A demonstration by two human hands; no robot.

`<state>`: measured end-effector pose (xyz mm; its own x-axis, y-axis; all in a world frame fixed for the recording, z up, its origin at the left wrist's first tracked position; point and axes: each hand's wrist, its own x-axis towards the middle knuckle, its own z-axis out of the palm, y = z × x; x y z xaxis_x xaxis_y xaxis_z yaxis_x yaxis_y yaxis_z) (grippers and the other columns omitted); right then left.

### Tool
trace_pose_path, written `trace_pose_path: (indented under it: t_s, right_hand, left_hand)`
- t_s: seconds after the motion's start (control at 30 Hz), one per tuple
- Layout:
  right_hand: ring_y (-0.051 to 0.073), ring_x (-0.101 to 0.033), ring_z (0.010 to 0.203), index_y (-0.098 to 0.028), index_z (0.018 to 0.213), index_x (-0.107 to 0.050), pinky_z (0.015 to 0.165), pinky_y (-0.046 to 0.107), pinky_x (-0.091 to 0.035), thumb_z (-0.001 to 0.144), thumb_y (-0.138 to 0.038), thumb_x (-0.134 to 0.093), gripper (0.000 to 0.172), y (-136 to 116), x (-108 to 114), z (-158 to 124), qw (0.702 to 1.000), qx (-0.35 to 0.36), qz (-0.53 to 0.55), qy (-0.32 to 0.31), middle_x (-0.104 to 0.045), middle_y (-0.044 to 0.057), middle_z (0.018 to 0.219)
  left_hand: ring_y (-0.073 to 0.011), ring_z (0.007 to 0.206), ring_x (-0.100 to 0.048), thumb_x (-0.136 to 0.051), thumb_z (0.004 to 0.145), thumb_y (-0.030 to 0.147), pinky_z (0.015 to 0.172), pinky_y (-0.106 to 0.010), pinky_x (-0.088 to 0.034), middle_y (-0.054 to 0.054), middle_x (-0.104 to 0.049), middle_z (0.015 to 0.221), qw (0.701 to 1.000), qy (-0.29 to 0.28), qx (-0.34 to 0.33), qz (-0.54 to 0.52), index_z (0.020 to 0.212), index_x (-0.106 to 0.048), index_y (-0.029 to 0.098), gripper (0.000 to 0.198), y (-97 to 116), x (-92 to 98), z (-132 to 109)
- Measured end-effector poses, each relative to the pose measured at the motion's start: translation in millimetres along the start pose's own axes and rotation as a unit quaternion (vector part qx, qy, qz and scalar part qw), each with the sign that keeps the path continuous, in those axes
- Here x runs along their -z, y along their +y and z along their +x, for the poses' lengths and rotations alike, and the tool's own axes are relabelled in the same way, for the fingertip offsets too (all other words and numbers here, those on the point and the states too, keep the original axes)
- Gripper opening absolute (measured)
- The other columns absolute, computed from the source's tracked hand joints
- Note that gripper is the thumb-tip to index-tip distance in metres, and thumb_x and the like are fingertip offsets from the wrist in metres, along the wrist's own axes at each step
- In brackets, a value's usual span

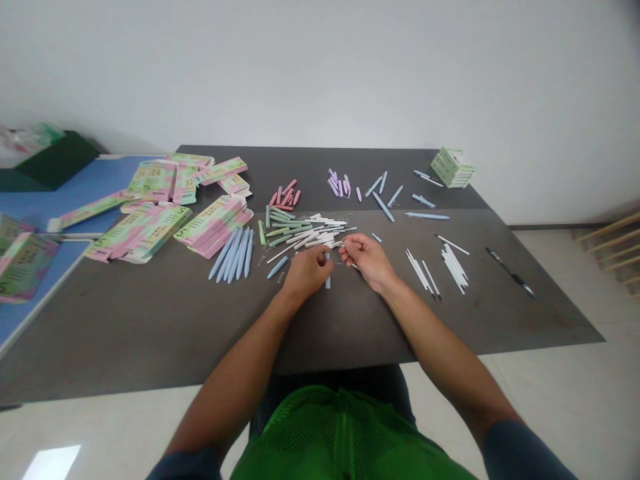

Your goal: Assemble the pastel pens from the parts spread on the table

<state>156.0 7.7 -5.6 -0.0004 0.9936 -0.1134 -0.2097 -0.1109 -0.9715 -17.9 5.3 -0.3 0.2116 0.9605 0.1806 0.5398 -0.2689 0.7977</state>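
My left hand (307, 269) is closed around a light blue pen barrel (328, 277), which sticks out below the fingers. Close to its right, my right hand (367, 259) is closed in a pinch, and what lies between its fingertips is too small to make out. White pen parts and refills (320, 237) lie in a loose pile just beyond both hands, mixed with green pen parts (283, 221). One blue barrel (277, 267) rests left of my left hand. A small blue piece (377, 237) lies beyond my right hand.
Several blue pens (234, 257) lie in a row at left, by pink-green cartons (215, 223). Red parts (287, 195) and purple parts (340, 183) are farther back. White refills (454, 268) and a black pen (510, 272) lie right, with a green box (453, 168) behind.
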Motion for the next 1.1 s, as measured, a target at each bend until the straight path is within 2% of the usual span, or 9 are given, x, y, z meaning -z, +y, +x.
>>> trace_pose_path:
  t_s: [0.13,0.23,0.33,0.53,0.63,0.77,0.87,0.97,1.1]
  right_hand:
    - [0.010,-0.054,0.054,-0.021,0.087,-0.061,0.047,0.022,-0.039,0.080,-0.054,-0.072,0.035,1.3,0.4,-0.2,0.996,0.036,-0.074,0.015,-0.066,-0.001,0.070]
    - [0.009,-0.049,0.051,-0.020,0.082,-0.063,0.045,0.022,-0.034,0.086,-0.053,-0.065,0.033,-0.4,1.5,-0.8,0.991,0.043,-0.130,0.009,-0.064,-0.001,0.067]
    - [0.009,-0.048,0.052,-0.020,0.081,-0.065,0.045,0.022,-0.032,0.087,-0.052,-0.064,0.032,-1.7,2.2,-0.8,0.989,0.040,-0.144,0.003,-0.063,-0.001,0.066]
    - [0.009,-0.046,0.050,-0.020,0.083,-0.065,0.043,0.021,-0.031,0.086,-0.051,-0.065,0.031,-4.1,-0.2,-3.0,0.992,0.025,-0.125,-0.017,-0.064,0.000,0.068]
    - [0.009,-0.046,0.049,-0.020,0.084,-0.065,0.044,0.021,-0.032,0.087,-0.052,-0.064,0.032,-6.5,-1.4,-5.0,0.993,0.024,-0.116,-0.026,-0.063,-0.001,0.067]
    - [0.009,-0.046,0.050,-0.020,0.085,-0.065,0.044,0.021,-0.032,0.086,-0.056,-0.064,0.036,-8.9,-2.0,-5.7,0.993,0.035,-0.105,-0.027,-0.062,-0.002,0.066]
    - [0.009,-0.045,0.049,-0.020,0.085,-0.064,0.044,0.021,-0.031,0.088,-0.056,-0.062,0.037,-9.4,-1.6,-5.3,0.993,0.054,-0.105,-0.024,-0.061,-0.002,0.066]
    - [0.010,-0.047,0.052,-0.020,0.087,-0.064,0.047,0.022,-0.033,0.092,-0.056,-0.057,0.037,-8.8,0.5,-4.7,0.986,0.087,-0.141,-0.004,-0.061,-0.002,0.066]
    - [0.012,-0.052,0.058,-0.020,0.089,-0.062,0.055,0.024,-0.039,0.096,-0.053,-0.051,0.035,-9.3,4.6,-5.0,0.965,0.140,-0.219,0.025,-0.062,-0.001,0.070]
  left_hand:
    - [-0.0185,0.057,-0.060,-0.071,0.074,0.022,0.061,-0.029,-0.044,-0.001,-0.068,0.065,0.997,-0.053,-0.020,0.057,0.099,-0.074,0.022,0.025,-1.5,-2.3,-1.1]
    - [-0.0195,0.060,-0.061,-0.069,0.080,0.031,0.062,-0.030,-0.044,-0.003,-0.069,0.068,0.998,-0.009,-0.016,0.062,0.091,-0.074,0.022,0.016,-4.6,7.1,3.7]
    - [-0.0206,0.067,-0.062,-0.065,0.081,0.025,0.068,-0.032,-0.046,-0.005,-0.070,0.075,0.995,0.035,-0.009,0.094,0.084,-0.073,0.020,0.010,-9.3,17.8,8.4]
    - [-0.0244,0.082,-0.062,-0.067,0.073,0.013,0.081,-0.035,-0.048,-0.008,-0.069,0.082,0.989,-0.023,-0.029,0.143,0.082,-0.071,0.020,0.013,-14.2,15.2,6.5]
    - [-0.0223,0.079,-0.063,-0.061,0.078,0.011,0.082,-0.035,-0.049,-0.007,-0.069,0.085,0.997,0.000,-0.017,0.070,0.104,-0.071,0.019,0.029,-11.1,11.7,6.2]
    - [-0.0141,0.064,-0.060,-0.055,0.083,0.016,0.066,-0.028,-0.048,-0.002,-0.068,0.086,0.991,0.030,0.020,-0.128,0.133,-0.057,0.020,0.050,-4.5,12.8,9.4]
    - [-0.0129,0.061,-0.064,-0.057,0.078,0.017,0.059,-0.024,-0.047,-0.002,-0.069,0.084,0.961,0.031,0.067,-0.265,0.120,-0.063,0.017,0.042,-0.4,15.8,11.3]
    - [-0.0148,0.063,-0.067,-0.067,0.070,0.016,0.063,-0.025,-0.049,-0.003,-0.072,0.076,0.941,0.038,0.115,-0.317,0.098,-0.067,0.014,0.028,0.8,18.4,11.1]
    - [-0.0161,0.066,-0.069,-0.075,0.067,0.020,0.069,-0.027,-0.050,-0.004,-0.073,0.072,0.918,0.029,0.130,-0.373,0.092,-0.067,0.014,0.027,-2.1,17.1,10.1]
